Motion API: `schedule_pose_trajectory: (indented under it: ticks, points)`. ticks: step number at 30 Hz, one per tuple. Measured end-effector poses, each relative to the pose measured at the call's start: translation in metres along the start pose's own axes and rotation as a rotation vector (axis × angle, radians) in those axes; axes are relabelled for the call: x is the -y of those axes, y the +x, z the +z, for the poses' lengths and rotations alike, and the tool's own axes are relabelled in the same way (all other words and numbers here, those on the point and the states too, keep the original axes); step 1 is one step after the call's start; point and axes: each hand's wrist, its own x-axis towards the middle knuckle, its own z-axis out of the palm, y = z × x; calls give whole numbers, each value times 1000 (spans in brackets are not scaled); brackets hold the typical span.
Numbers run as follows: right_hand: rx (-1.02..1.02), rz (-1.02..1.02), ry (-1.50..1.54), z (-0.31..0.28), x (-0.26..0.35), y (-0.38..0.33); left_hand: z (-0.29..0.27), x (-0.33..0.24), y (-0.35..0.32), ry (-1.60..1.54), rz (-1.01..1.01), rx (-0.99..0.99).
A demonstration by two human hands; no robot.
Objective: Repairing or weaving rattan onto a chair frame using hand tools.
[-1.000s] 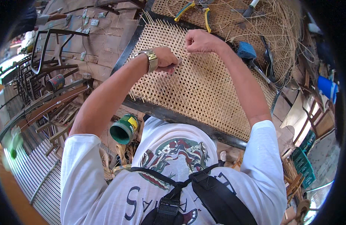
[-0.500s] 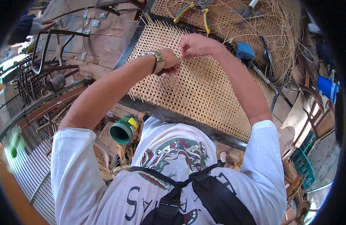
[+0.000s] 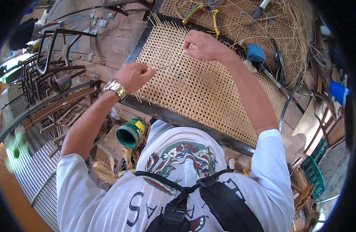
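A woven cane panel (image 3: 201, 92) in a dark wooden frame (image 3: 162, 115) lies before me. Over its left edge, my left hand (image 3: 133, 78), with a metal watch at the wrist, is closed on a thin, dark, needle-like rod (image 3: 166, 67) that points right across the weave. Whether it is metal or cane, I cannot tell. Near the far edge my right hand (image 3: 203, 46) is curled closed just above the weave. What its fingertips pinch, if anything, is hidden. Loose cane ends (image 3: 156, 19) stick out at the panel's far left corner.
Yellow-handled pliers (image 3: 203, 15), a blue sponge (image 3: 256, 53), a hammer-like tool (image 3: 259, 12) and tangled cane strands (image 3: 290, 27) lie beyond the panel. A green can (image 3: 130, 132) stands by its near edge. Chair frames (image 3: 62, 50) and a painted can (image 3: 62, 83) are at left.
My left hand has drawn away from the right hand, leftward and slightly nearer me, baring the thin rod. The right hand stays near the far edge, its wrist turned somewhat.
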Motion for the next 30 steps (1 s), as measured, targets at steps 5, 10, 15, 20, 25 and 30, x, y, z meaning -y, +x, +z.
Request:
schedule_pose_trajectory:
  ticks: [5, 10, 15, 20, 25, 30]
  points:
    - [293, -43, 603, 4, 21, 14, -8, -25, 1, -99, 88, -125]
    - [285, 6, 683, -4, -2, 8, 12, -27, 23, -442, -22, -22]
    - [256, 109, 276, 6, -28, 12, 36, -31, 58, -390, 48, 183]
    - [148, 0, 269, 11, -35, 12, 39, -41, 70, -376, 38, 326]
    - [254, 182, 263, 2, -33, 12, 24, -52, 77, -331, -60, 381]
    - [225, 127, 197, 3, -33, 17, 23, -63, 82, -363, -139, 392]
